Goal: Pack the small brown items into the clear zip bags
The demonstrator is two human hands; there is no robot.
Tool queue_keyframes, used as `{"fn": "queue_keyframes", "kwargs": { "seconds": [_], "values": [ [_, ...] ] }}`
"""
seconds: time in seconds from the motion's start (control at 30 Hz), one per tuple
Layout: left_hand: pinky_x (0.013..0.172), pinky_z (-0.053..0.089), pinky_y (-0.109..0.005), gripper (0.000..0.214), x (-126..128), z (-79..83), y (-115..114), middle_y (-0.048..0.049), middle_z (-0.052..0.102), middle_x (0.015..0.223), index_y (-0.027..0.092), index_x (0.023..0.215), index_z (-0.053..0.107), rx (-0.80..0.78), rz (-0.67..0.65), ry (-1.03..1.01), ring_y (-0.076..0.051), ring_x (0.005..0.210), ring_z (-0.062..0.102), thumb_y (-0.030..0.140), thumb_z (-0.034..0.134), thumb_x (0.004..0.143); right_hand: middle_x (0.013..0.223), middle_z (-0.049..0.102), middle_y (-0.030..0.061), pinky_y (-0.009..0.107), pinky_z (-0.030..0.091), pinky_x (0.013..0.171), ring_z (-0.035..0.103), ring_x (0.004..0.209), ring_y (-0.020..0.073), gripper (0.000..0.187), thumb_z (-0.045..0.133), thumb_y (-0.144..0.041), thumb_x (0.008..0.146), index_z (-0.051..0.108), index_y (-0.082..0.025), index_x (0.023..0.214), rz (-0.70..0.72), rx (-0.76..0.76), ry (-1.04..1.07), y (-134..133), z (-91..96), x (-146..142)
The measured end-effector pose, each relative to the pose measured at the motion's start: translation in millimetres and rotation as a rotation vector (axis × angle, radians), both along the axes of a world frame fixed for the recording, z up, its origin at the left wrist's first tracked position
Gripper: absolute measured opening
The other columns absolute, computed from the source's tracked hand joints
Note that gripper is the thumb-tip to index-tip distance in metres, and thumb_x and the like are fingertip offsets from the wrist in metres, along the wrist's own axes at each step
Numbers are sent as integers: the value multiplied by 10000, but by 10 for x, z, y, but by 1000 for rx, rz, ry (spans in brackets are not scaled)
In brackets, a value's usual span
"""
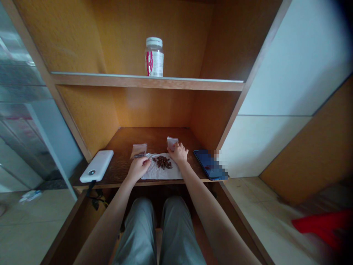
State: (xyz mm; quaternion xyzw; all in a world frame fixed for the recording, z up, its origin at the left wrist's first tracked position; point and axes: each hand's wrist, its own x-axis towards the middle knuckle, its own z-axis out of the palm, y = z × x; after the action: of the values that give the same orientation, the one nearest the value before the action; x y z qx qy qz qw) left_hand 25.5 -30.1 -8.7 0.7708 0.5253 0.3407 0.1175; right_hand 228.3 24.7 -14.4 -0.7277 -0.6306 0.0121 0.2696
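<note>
A white tissue (pixel 162 175) lies spread on the brown shelf, with a small heap of reddish-brown capsules (pixel 163 162) on it. At the tissue's left edge is my left hand (pixel 139 168), fingers curled in; what they hold, if anything, is hidden. Just beyond it lies a clear zip bag (pixel 139 149) with a few dark pieces at its near end. My right hand (pixel 179 152) is at the tissue's far right corner, its thumb and fingers around the lower part of a second small zip bag (pixel 172 141), which looks whitish.
A white power bank (pixel 98 165) with a black cable sits at the shelf's left. On the right lies a dark phone (pixel 208 163). A clear bottle with a white cap (pixel 154 57) stands on the upper shelf (pixel 110 79). Below is an open drawer (pixel 237 217) around my knees.
</note>
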Motion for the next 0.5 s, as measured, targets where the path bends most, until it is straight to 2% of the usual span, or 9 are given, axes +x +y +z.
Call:
{"fn": "queue_keyframes", "kwargs": {
  "seconds": [0.1, 0.3, 0.5],
  "values": [
    [492, 274, -223, 355, 1, 6, -1, -17, 544, 516, 141, 588, 574, 5, -4, 4, -113, 503, 466, 380, 413, 797, 1094, 501, 130, 416, 306, 829, 470, 1005, 264, 384, 430, -455, 797, 522, -166, 1033, 4, 11, -21, -4, 1, -8],
    [498, 290, -225, 354, 6, 32, -23, -24, 564, 531, 140, 607, 589, -6, -9, -10, -118, 504, 477, 381, 413, 798, 1053, 525, 126, 407, 314, 813, 487, 981, 255, 256, 416, -326, 815, 558, -170, 961, 2, 12, -7, -8, 17, -3],
    [502, 299, -222, 332, 20, 45, -40, -30, 577, 538, 142, 598, 591, -29, 6, -54, -120, 516, 480, 370, 436, 783, 1017, 528, 112, 362, 339, 782, 496, 939, 219, 229, 353, -203, 823, 569, -166, 892, -30, 79, 101, -4, 17, 26]
  ]
}}
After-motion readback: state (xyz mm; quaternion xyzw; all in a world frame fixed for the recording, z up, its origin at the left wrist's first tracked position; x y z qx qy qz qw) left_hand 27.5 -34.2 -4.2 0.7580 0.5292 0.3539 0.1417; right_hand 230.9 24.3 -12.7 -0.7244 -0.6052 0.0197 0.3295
